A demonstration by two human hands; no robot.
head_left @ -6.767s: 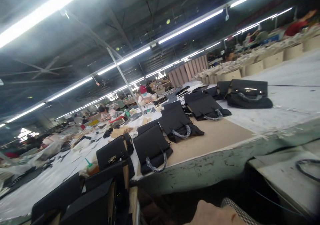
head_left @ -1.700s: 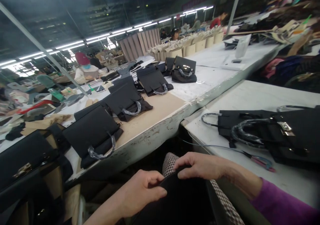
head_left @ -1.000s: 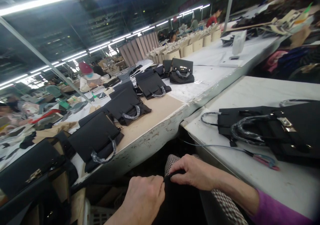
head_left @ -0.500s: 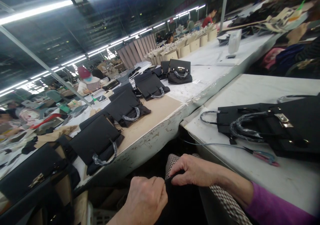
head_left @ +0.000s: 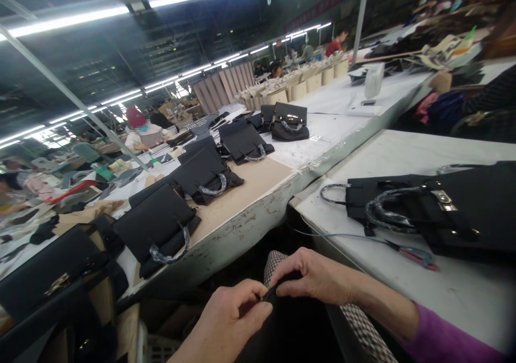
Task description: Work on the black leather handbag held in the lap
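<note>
My left hand (head_left: 231, 317) pinches the upper edge of a black leather-like piece (head_left: 300, 328) between thumb and fingers. A small brass-coloured speck shows at its fingertips. Close beside it, my right hand (head_left: 308, 278) grips the same edge, thumb below and fingers above. The piece hangs down over my lap and is too dark to make out whole. Checked cloth (head_left: 365, 331) shows around it. On the table to the right lies a black handbag (head_left: 467, 207) with film-wrapped handles and a metal clasp.
A long worktable (head_left: 258, 212) on the left bears several black handbags, one (head_left: 155, 226) near its front edge. A thin cable (head_left: 342, 235) crosses the right table (head_left: 403, 148). A white plastic crate (head_left: 159, 347) sits low at left. A person in a red cap (head_left: 136, 118) works across the table.
My left hand has turned from a closed fist to a pinch with the thumb showing along the edge. My right hand stays nearly in place. The view has tilted slightly.
</note>
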